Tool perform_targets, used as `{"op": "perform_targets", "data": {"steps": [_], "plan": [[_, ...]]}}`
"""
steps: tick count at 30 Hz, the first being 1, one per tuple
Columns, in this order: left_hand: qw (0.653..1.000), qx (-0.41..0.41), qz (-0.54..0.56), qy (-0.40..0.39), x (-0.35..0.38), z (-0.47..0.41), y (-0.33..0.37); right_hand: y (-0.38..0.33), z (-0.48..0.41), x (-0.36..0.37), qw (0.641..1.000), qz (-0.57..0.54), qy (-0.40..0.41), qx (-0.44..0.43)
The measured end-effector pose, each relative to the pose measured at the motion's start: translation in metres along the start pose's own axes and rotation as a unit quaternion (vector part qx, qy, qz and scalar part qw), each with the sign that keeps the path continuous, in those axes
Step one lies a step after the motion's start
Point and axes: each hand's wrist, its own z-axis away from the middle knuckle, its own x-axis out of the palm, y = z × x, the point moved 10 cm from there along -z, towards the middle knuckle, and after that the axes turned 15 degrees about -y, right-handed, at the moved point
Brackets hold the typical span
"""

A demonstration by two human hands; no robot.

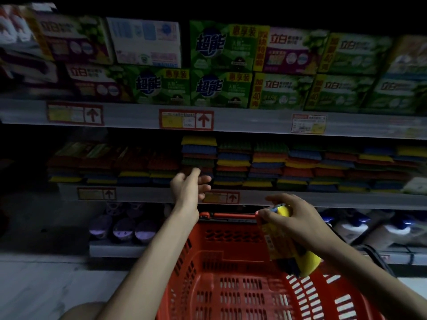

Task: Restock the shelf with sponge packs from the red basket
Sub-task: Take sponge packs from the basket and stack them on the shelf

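Observation:
My right hand (292,214) grips a yellow and blue sponge pack (286,245) above the far right side of the red basket (231,285). The pack hangs down tilted from my fingers. My left hand (190,187) is raised at the front edge of the middle shelf (143,195), fingers loosely spread and holding nothing, just in front of the sponge stacks (233,165). Those stacks of red, blue, yellow and green packs fill the middle shelf. The part of the basket floor that I see holds no packs.
The upper shelf (242,122) carries green and purple boxes (221,88). Below the middle shelf stand purple round items (122,229) at left and white bottles with blue caps (397,227) at right. A dark basket handle (374,252) shows at right.

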Motion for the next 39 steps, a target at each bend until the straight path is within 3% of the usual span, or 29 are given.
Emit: {"op": "perform_targets", "data": {"steps": [7, 9, 12, 15, 18, 20, 22, 26, 31, 39], "plan": [[0.999, 0.001, -0.049, -0.02, -0.002, 0.026, 0.011, -0.007, 0.003, 0.001, 0.997, -0.073, 0.01, 0.0], [0.997, 0.0, -0.07, -0.038, -0.001, 0.04, 0.008, -0.008, 0.006, 0.002, 0.987, -0.163, 0.009, 0.0], [0.99, 0.006, -0.116, -0.081, 0.005, 0.067, 0.0, -0.008, 0.014, 0.011, 0.941, -0.34, 0.0, 0.004], [0.971, 0.013, -0.177, -0.162, 0.024, 0.1, -0.009, -0.005, 0.019, 0.022, 0.899, -0.437, 0.003, 0.025], [0.918, 0.002, -0.255, -0.304, 0.057, 0.133, -0.032, -0.001, 0.028, 0.028, 0.865, -0.499, 0.042, 0.043], [0.894, -0.007, -0.271, -0.356, 0.069, 0.147, -0.048, 0.0, 0.03, 0.038, 0.856, -0.514, 0.034, 0.051], [0.894, 0.003, -0.261, -0.363, 0.071, 0.151, -0.054, -0.002, 0.031, 0.052, 0.853, -0.518, -0.007, 0.059], [0.931, 0.022, -0.195, -0.308, 0.05, 0.14, -0.04, -0.014, 0.032, 0.055, 0.871, -0.487, -0.053, 0.034], [0.947, -0.029, -0.017, -0.321, 0.033, 0.128, -0.031, -0.031, 0.032, 0.043, 0.908, -0.411, -0.085, -0.018], [0.935, -0.093, 0.064, -0.337, 0.027, 0.139, -0.027, -0.041, 0.038, 0.043, 0.887, -0.448, -0.096, -0.049]]}}
